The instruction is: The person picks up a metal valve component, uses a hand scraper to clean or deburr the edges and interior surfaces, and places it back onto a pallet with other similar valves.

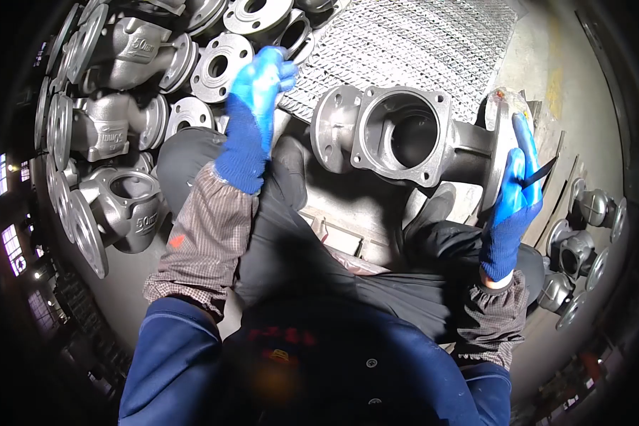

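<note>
A grey cast-metal valve body (376,138) lies in front of me between my knees, its wide round opening facing up and a flange at either end. My right hand (516,181), in a blue coated glove, rests against the right end flange (498,153). A dark, thin blade-like tool (542,172) sticks out from between its fingers. My left hand (263,82), gloved alike, is up and to the left of the valve body, apart from it, in front of a round flange (220,67) of another casting. Its fingers are curled; anything inside them is hidden.
Several similar valve bodies (112,126) are piled at the left. A textured silvery sheet (412,46) lies beyond the work. More castings (577,253) stand on the floor at the right, beside long flat strips (557,186). My knees flank the work.
</note>
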### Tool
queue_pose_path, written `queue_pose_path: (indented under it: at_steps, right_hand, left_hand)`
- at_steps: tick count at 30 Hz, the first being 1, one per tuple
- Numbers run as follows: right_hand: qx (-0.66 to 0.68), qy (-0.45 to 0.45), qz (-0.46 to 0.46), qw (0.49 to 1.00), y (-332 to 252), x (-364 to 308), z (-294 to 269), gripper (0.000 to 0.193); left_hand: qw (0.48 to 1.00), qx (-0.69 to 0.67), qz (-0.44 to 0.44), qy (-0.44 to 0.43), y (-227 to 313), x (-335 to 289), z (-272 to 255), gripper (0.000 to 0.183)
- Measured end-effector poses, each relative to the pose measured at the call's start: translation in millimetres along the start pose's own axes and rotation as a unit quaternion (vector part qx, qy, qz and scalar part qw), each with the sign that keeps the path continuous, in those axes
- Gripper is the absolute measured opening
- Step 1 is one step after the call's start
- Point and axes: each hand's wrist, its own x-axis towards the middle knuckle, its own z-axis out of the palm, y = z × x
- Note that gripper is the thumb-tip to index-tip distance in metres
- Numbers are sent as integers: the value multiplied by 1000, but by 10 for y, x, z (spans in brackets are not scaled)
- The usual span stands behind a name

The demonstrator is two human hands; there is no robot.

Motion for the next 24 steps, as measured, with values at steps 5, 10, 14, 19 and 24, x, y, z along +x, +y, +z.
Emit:
queue_pose_path:
  at_steps: [5,10,14,19,24]
  right_hand:
    - [28,-10,56,998,167,7,17,35]
    - [56,16,106,993,394,56,-37,35]
    - [0,-22,81,996,362,66,9,39]
    - [13,-56,25,998,582,-30,83,35]
    - [-178,-105,-178,962,439,-158,123,36]
  left_hand:
    - [933,-153,-302,-120,-391,-282,199,51]
    - [927,-176,-308,-119,-616,-190,284,55]
    - [964,-90,-238,-81,-599,-209,140,52]
    - [989,-39,-82,-115,-143,-285,17,45]
    - [965,169,167,-108,-251,-438,-492,40]
